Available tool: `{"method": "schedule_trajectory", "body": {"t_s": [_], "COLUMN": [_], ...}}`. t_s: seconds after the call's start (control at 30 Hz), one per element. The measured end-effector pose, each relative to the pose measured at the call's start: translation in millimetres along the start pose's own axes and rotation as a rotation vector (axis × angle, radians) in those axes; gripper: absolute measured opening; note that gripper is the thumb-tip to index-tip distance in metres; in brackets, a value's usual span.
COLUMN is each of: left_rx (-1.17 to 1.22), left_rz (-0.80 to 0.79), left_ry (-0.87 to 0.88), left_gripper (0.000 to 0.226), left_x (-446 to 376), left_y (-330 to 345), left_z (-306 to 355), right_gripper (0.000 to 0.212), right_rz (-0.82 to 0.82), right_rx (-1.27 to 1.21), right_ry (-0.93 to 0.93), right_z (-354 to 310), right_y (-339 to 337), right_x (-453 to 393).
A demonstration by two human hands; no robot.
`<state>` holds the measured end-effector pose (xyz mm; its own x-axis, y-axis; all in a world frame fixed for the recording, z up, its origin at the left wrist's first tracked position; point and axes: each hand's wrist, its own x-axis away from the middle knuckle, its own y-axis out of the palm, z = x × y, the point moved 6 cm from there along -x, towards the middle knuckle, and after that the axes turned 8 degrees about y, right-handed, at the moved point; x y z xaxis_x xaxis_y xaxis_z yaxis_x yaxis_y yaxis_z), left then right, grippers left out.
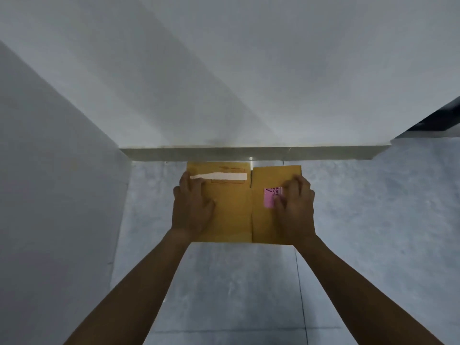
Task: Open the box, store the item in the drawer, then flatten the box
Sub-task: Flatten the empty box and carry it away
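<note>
A white wall (249,70) rises at twelve o'clock above the grey tiled floor (236,282). The flattened cardboard box (234,207) lies on the floor against the skirting board (249,153). The left hand (193,207) presses its nine o'clock panel, fingers straight and together; the right hand (295,207) presses the three o'clock panel, fingers bent over a pink label (269,197). A white tape strip (219,176) crosses the left panel.

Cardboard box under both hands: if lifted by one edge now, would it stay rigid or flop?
The box looks flattened on the floor, so probably light. The seam down its middle suggests it would hinge there. The left hand and right hand press it, hinting it springs back.
</note>
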<state>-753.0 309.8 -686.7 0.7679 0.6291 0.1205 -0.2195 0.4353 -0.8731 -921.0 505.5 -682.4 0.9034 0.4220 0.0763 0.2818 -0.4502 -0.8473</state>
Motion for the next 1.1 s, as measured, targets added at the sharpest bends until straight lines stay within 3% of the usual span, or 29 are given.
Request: {"method": "schedule_trajectory", "body": {"t_s": [0.17, 0.33, 0.5, 0.67, 0.9, 1.1], "left_rx": [-0.067, -0.237, -0.409, -0.456, -0.347, -0.311], "left_rz": [0.035, -0.073, -0.093, -0.088, -0.081, -0.247], "left_ry": [0.077, 0.156, 0.138, 0.116, 0.100, 0.046], "left_gripper": [0.059, 0.080, 0.077, 0.057, 0.077, 0.071], "left_x": [-55, -82, -81, -70, -70, -74], "left_y": [78, 138, 163, 169, 188, 188], "left_z": [-35, -65, -74, -55, -66, -65], "right_gripper": [0.026, 0.028, 0.032, 0.048, 0.056, 0.059], "right_rz": [0.043, 0.013, 0.021, -0.032, -0.048, -0.113], "right_rx": [-0.017, 0.156, 0.470, 0.394, 0.388, 0.414], "right_ry": [-0.010, -0.042, -0.152, -0.163, -0.170, -0.141], "right_z": [45, 66, 65, 70, 77, 76], "right_y": [92, 143, 151, 169, 180, 178], "right_x": [-45, -92, -91, -77, -76, -77]}}
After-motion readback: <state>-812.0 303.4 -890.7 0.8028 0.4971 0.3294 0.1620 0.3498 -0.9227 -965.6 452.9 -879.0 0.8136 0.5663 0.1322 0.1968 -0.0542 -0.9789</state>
